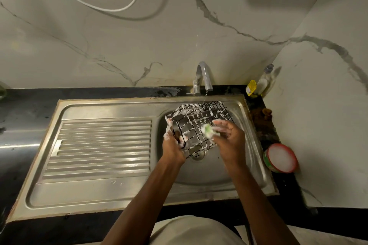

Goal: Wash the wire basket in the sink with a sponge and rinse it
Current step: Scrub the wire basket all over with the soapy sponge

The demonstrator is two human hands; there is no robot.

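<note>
Stainless steel fills the middle of the frame: the sink (247, 167) has its bowl right of centre and its ribbed drainboard (99, 145) to the left. You hold the wire basket (199, 123) tilted over the bowl, just above the drain (197, 154), its dark wires coated in white foam. Your left hand (173, 145) has a clenched grip on the basket's lower left corner, fingers wrapped around the wires and covered in suds. Your right hand (229, 137) grasps the green sponge (208, 130), pressed against the basket's near right side.

Above the basket, at centre frame, the curved tap (204, 77) lets a thin stream fall onto the basket's far edge. On the dark counter (23, 117), in the corner at the upper right of the sink, stands a clear dish-soap bottle (262, 83) with a yellow label. Lower on the right edge of the sink sits a round tub (280, 158) with a red rim and white contents. Marble-patterned wall (119, 36) fills the upper frame, with a white cable (111, 7) looping across it.
</note>
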